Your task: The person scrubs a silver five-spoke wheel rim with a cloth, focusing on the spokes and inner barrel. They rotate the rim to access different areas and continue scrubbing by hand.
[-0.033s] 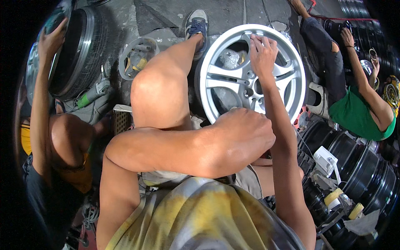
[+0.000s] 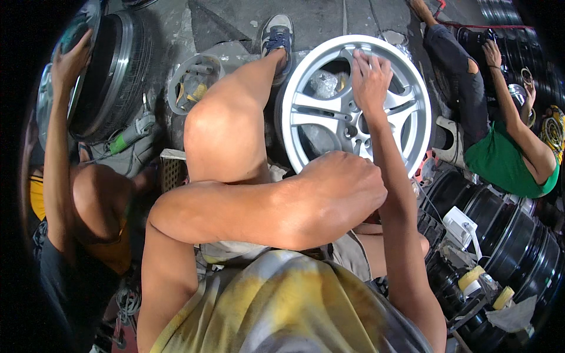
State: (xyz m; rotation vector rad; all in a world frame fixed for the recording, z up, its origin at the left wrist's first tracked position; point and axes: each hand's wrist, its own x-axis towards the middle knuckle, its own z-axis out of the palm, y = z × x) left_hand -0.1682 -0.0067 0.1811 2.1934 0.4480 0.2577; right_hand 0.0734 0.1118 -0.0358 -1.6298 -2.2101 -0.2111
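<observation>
A silver multi-spoke wheel rim (image 2: pixel 298 101) is tilted up in front of my bent left knee. My right hand (image 2: pixel 372 85) reaches over its upper spoke, fingers bent and close together against the metal. Whatever lies under those fingertips, if anything, is hidden. My left forearm crosses in front of my body, and my left hand (image 2: pixel 347 179) is closed in a fist by the rim's lower edge. Its fingers curl underneath, out of sight, so I cannot tell what they hold.
At left, a person's hand (image 2: pixel 69 62) touches another wheel beside a tyre (image 2: pixel 134 70); a green-and-grey power tool (image 2: pixel 126 135) lies near. A plastic tub (image 2: pixel 176 94) holds scraps. A person in green (image 2: pixel 509 162) works at right, above stacked black wheels (image 2: pixel 506 229).
My right hand has shifted very slightly down along the spoke. The hand of the person at left has moved a little. My left hand stays nearly in place.
</observation>
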